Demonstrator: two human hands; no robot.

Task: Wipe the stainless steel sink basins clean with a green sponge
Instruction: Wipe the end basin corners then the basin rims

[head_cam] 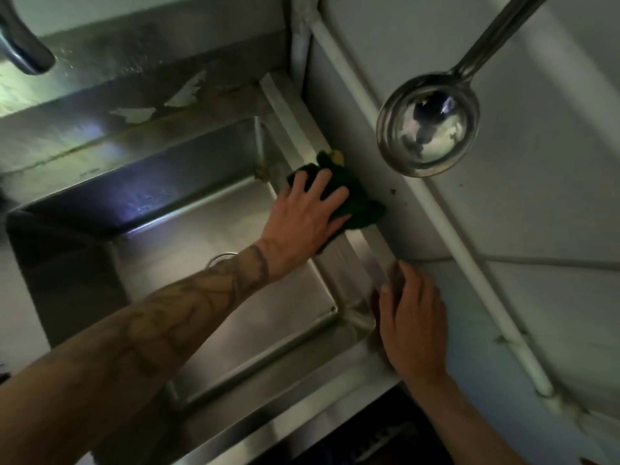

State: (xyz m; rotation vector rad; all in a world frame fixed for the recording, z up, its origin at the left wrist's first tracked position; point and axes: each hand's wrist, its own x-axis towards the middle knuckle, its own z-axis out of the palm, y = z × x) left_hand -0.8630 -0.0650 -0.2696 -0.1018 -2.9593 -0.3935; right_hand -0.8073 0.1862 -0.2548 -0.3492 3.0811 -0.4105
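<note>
While I press down, left hand (308,209): flat, fingers spread on the green sponge (355,203), pushing, not gripping.
Sponge place: under my left fingers, on the sink rim (349,260), touching the wall.
Right hand (412,317): relaxed, holding nothing, resting on the rim corner nearer me than the left hand.
Basin (208,229): below-left of my left hand; floor looks mostly clean, dim light, can't be sure.
Left, my guess: grime (263,174) just beyond my fingertips, the stained back ledge (134,135); other basins not in view.

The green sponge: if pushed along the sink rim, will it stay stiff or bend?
Probably floppy: the green sponge bulges unevenly around the flat left hand pressing it. It likely glides easily, since the steel sink rim looks smooth and shiny.
</note>
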